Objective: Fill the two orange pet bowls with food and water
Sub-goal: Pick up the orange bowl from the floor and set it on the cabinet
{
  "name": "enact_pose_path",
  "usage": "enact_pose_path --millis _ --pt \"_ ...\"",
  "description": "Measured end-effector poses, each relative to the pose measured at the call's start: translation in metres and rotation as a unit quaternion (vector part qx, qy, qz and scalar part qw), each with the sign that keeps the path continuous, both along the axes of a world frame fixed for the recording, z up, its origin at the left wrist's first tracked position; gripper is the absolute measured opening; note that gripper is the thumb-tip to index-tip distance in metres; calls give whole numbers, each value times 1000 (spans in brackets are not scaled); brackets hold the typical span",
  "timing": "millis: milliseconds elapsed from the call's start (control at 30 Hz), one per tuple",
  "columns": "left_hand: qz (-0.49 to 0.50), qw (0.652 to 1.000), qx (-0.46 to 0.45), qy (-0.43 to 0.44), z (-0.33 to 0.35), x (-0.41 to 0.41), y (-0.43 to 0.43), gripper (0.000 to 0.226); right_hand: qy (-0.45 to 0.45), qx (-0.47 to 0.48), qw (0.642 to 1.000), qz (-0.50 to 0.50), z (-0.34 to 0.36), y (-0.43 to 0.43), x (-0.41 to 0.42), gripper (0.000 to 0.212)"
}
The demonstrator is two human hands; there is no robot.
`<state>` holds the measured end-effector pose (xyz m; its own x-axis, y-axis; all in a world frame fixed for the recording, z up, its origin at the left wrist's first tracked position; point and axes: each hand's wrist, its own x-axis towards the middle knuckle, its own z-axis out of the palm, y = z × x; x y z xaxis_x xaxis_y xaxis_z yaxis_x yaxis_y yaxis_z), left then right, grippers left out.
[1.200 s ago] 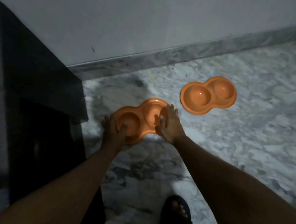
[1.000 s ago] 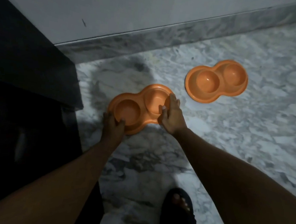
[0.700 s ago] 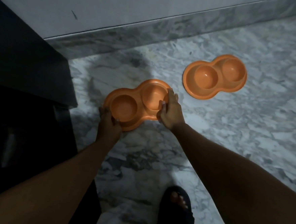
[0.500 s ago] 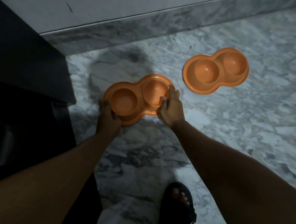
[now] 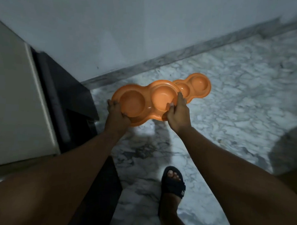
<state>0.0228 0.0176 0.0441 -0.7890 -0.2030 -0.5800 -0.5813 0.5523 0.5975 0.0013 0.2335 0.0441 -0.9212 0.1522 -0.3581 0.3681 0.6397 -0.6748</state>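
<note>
I hold the orange double bowl (image 5: 145, 101) by its two ends, my left hand (image 5: 116, 115) on the near-left rim and my right hand (image 5: 177, 114) on the right rim. Each thumb lies on top of the lip. My right fingers (image 5: 180, 98) are pressed together along the outer edge, while my left fingers curl underneath where I cannot see them. The bowl seems to hang clear of the marble floor (image 5: 241, 104), judging by the shadow beneath it, and it overlaps the second orange bowl (image 5: 199, 84), which lies on the floor nearer the wall (image 5: 133, 23).

It looks like moulded plastic in one peanut-shaped piece, with two round wells and a broad, smooth rolled rim. I judge it light and stiff, and unlikely to flex or crack under this grip. Both wells look empty. The glossy surface could be slippery (more so once water goes in), so the rim is the place to hold it, with a thumb above and fingers below, one hand at each end to keep it level. Filled, it will slosh if tipped.

The floor is polished grey-white veined stone, hard and probably slick. A dark cabinet (image 5: 70, 89) stands to my left, and my sandal (image 5: 173, 182) is below.
</note>
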Motion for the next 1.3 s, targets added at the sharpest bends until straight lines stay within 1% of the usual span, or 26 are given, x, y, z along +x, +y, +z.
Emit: enact_pose_path --millis 33,67,100,133,167,200,233,267,300,333,367,400,433,467,500,567,600,633,700,767,833,900,1033,1100,1200,1300 --pt "-14 1000 15 6 58 -3 -5 62 12 -2 1000 -5 58 0 2 60" --pt "-27 1000 11 4 70 -3 -8 67 -5 -1 1000 -3 79 -2 4 61" --pt "-10 1000 1 10 71 0 -7 73 5 1 1000 -10 80 -2 7 61" --pt "-19 999 8 34 136 -10 -12 76 21 -4 1000 -21 147 -5 3 60" --pt "-32 999 10 21 155 -13 -13 76 18 3 1000 -16 166 -6 2 58" --pt "-25 999 -1 23 163 -12 -10 72 27 5 999 -21 170 -7 3 56" --pt "-40 998 17 52 238 -19 -14 68 46 5 999 -21 240 -11 0 55" --pt "-53 998 0 46 258 -22 -15 64 34 9 999 -27 265 -13 -2 55" --pt "-57 997 -23 51 264 -25 -12 62 41 16 998 -34 269 -13 -6 54" --pt "-68 994 -18 86 321 -32 -17 60 62 15 997 -47 328 -15 -6 54" --pt "-92 991 -35 93 335 -34 -19 58 54 28 997 -50 347 -17 -6 55" --pt "-113 985 -37 126 393 -35 -28 57 92 24 994 -59 404 -22 1 55" --pt "-121 985 -30 122 416 -39 -29 56 96 27 993 -57 429 -25 2 55" --pt "-120 986 -44 108 423 -47 -29 55 95 37 993 -67 434 -23 -5 54" --pt "-124 981 -40 143 469 -45 -39 55 131 40 988 -72 482 -28 3 53" --pt "-135 980 -48 137 492 -49 -44 54 128 40 988 -72 503 -35 6 50" --pt "-133 979 -46 148 530 -37 -50 53 139 45 987 -64 540 -39 19 49" --pt "-148 976 -60 147 542 -36 -53 52 132 47 988 -60 552 -44 24 48" --pt "-134 978 -70 144 557 -42 -56 51 134 47 988 -68 561 -48 20 48" --pt "-126 973 -79 174 618 -14 -69 45 145 55 987 -45 622 -56 44 50" --pt "-108 973 -83 188 652 4 -79 38 148 65 986 -38 652 -67 55 52" --pt "-96 974 -87 187 676 22 -94 36 161 69 984 -20 668 -83 64 51" --pt "-70 977 -76 188 708 60 -146 37 167 59 984 16 694 -131 87 50" --pt "-56 979 -73 184 712 69 -159 43 166 58 984 17 699 -143 91 49" --pt "-27 980 -77 183 719 94 -210 38 172 51 983 36 710 -193 114 50" --pt "-5 980 -85 181 722 120 -259 41 169 52 983 45 718 -243 140 53"
